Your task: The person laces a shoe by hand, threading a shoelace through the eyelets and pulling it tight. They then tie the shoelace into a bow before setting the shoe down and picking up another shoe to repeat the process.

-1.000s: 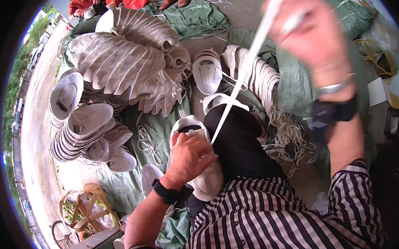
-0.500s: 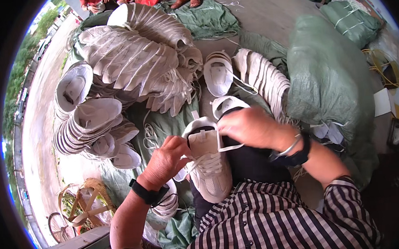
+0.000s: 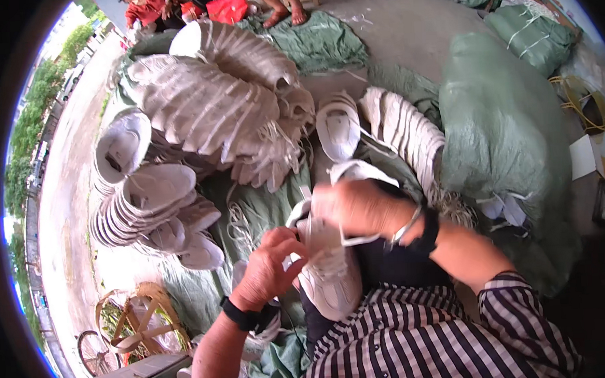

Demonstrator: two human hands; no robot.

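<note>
A white sneaker (image 3: 331,280) lies on my lap, toe toward me. My left hand (image 3: 274,267) grips its left side near the eyelets; a black watch sits on that wrist. My right hand (image 3: 355,207) is closed over the shoe's top, pinching a white shoelace (image 3: 357,240) that loops out below my fingers. A bracelet and a black band are on my right wrist.
Long stacked rows of white shoes (image 3: 202,105) lie on green sheeting (image 3: 322,41) ahead and to the left, with another row (image 3: 405,132) on the right. Loose white laces (image 3: 239,226) lie near my knee. Green sacks (image 3: 505,137) stand right. People sit at the far top (image 3: 169,1).
A second ago my right hand was raised high, pulling a long lace taut. It has come down onto the shoe's top, and my left hand has stayed on the shoe.
</note>
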